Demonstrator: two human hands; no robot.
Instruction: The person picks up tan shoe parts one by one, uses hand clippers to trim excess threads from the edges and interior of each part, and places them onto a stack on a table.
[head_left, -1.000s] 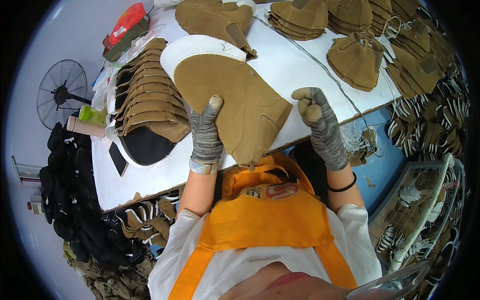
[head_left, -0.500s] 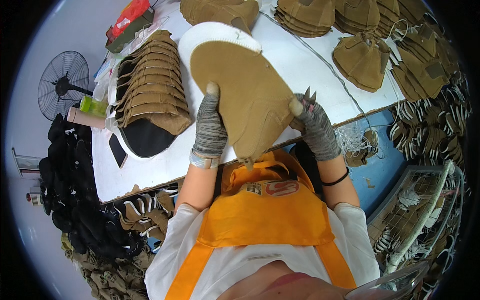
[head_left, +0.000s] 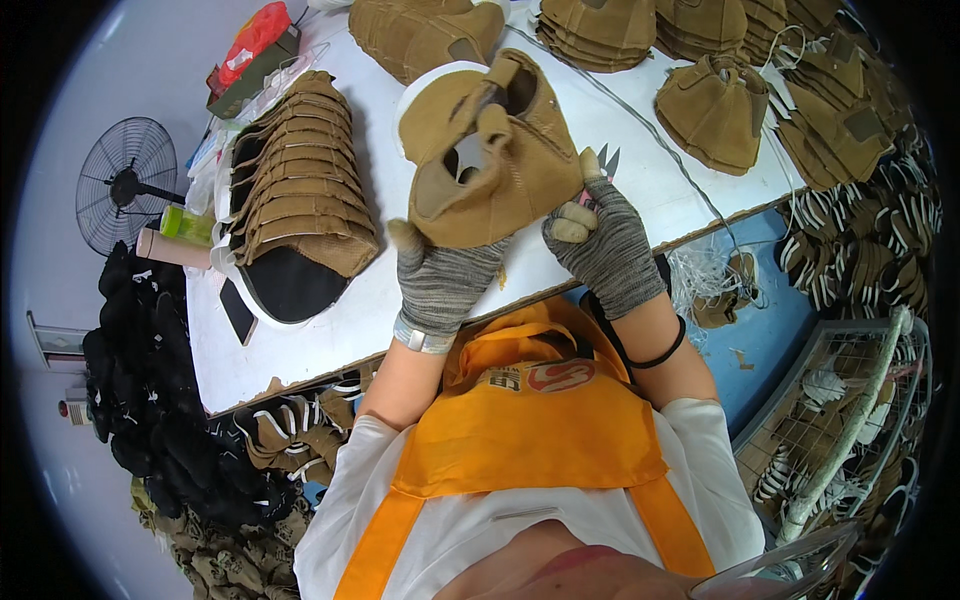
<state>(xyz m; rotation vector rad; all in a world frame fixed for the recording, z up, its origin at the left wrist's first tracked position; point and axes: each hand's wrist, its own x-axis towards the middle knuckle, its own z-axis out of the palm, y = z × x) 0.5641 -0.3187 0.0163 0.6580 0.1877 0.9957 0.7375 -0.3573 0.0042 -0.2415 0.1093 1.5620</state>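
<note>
Orange apron [head_left: 530, 440], nearest, covering the person's front. Left hand [head_left: 440, 280], grey-gloved, fingers closing under the tan suede boot upper [head_left: 490, 160], which it is holding up above the white bench [head_left: 330, 320]. Right hand [head_left: 605, 250], gloved, fingers gripping the upper's right edge along with small snips [head_left: 603, 165]. Left: stack of flat tan uppers [head_left: 300, 190] lying on the bench. Far: further piles [head_left: 600, 25], many apparently awaiting handling; only this piece is in work.

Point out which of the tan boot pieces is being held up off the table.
The tan boot upper gripped between the left hand and right hand. It alone is lifted and folded open; the other tan stacks lie flat on the white table.
</note>
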